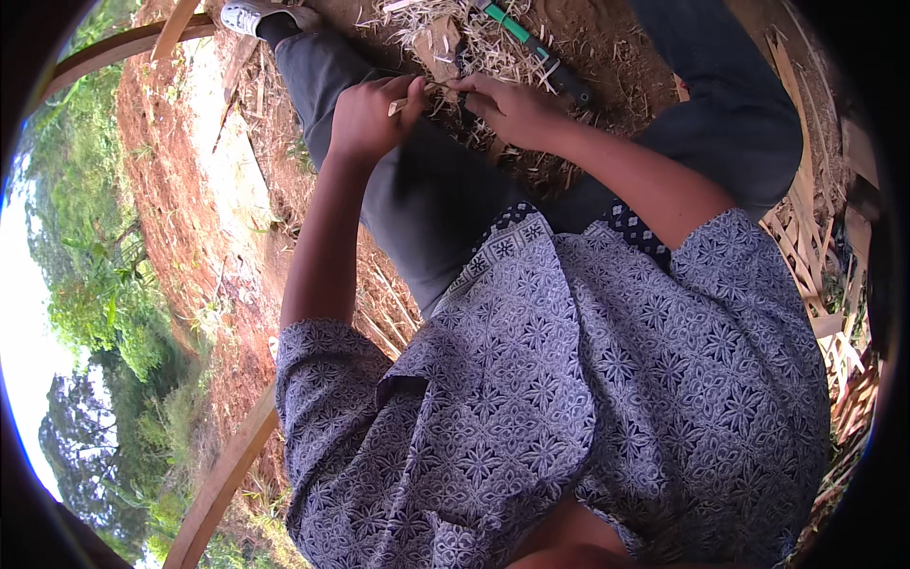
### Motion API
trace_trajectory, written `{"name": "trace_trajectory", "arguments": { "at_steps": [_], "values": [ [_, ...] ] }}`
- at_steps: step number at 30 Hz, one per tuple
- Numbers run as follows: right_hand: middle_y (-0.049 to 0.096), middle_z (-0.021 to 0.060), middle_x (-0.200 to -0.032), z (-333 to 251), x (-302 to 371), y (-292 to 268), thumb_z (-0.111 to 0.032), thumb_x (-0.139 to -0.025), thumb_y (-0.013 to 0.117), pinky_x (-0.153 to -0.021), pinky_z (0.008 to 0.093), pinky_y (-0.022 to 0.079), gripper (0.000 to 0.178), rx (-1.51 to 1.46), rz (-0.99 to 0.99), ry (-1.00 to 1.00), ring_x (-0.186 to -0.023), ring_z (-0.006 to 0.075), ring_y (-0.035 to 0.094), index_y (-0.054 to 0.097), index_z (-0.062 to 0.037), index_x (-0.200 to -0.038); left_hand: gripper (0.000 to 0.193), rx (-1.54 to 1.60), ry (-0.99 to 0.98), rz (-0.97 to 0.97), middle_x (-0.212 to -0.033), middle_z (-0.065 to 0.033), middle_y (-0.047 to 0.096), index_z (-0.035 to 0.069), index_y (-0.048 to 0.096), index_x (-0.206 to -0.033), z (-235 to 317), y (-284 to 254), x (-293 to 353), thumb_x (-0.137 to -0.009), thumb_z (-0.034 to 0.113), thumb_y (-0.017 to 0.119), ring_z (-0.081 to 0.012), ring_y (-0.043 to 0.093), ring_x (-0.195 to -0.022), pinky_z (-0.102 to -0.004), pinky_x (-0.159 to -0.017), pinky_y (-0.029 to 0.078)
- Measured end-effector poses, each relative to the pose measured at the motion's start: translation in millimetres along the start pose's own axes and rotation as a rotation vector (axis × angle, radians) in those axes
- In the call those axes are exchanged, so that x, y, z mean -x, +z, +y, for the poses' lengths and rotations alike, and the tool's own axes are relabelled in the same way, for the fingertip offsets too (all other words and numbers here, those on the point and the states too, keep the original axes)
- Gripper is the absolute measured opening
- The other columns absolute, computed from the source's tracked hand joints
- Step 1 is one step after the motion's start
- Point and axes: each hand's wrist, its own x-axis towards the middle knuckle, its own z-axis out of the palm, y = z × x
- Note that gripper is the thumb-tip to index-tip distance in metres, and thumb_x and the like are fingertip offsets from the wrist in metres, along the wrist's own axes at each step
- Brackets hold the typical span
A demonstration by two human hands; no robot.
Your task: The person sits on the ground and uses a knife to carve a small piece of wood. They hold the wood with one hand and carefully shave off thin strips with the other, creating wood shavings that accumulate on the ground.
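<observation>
Both hands are held close together over my spread legs, in front of the wood scraps. My left hand (373, 118) is closed, and a short pale end, apparently of bamboo or wood, pokes out by its thumb. My right hand (515, 111) pinches a thin strip (440, 86) with thumb and fingertips. The strip spans the small gap between the hands; its far part is hidden in the left hand. Just beyond lies a flat piece of wood (437, 47). Near the right hand, a green and black hand tool (519, 32) rests on the shavings.
Pale shavings (398, 17) cover the dirt ahead. Long split strips (804, 213) lie in a heap on my right. To my left are a curved wooden beam (128, 49), a slanting wooden post (224, 479), reddish earth and green plants.
</observation>
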Motion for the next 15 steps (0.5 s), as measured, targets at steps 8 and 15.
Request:
{"name": "trace_trajectory", "arguments": {
  "at_steps": [8,15],
  "values": [
    [0.074,0.0159,-0.106,21,-22,30,-0.029,-0.103,0.056,-0.083,0.0456,0.055,0.038,0.087,0.069,-0.041,-0.094,0.0359,0.072,0.057,-0.0183,-0.139,0.037,-0.014,-0.153,-0.051,-0.079,-0.0180,0.070,0.008,0.074,-0.088,-5,3,-2,-0.104,0.034,0.054,-0.0414,0.068,-0.077,-0.0501,-0.070,0.053],
    [0.073,0.0171,-0.111,40,-61,22,-0.034,-0.103,0.056,-0.088,0.0417,0.054,0.038,-0.051,-0.057,0.034,-0.103,0.0304,0.072,0.058,-0.0175,-0.137,0.041,-0.060,-0.311,-0.156,-0.081,-0.0212,0.072,0.013,0.079,-0.105,-6,5,-3,-0.103,0.045,0.053,-0.0416,0.070,-0.082,-0.0501,-0.075,0.055]
  ]
}}
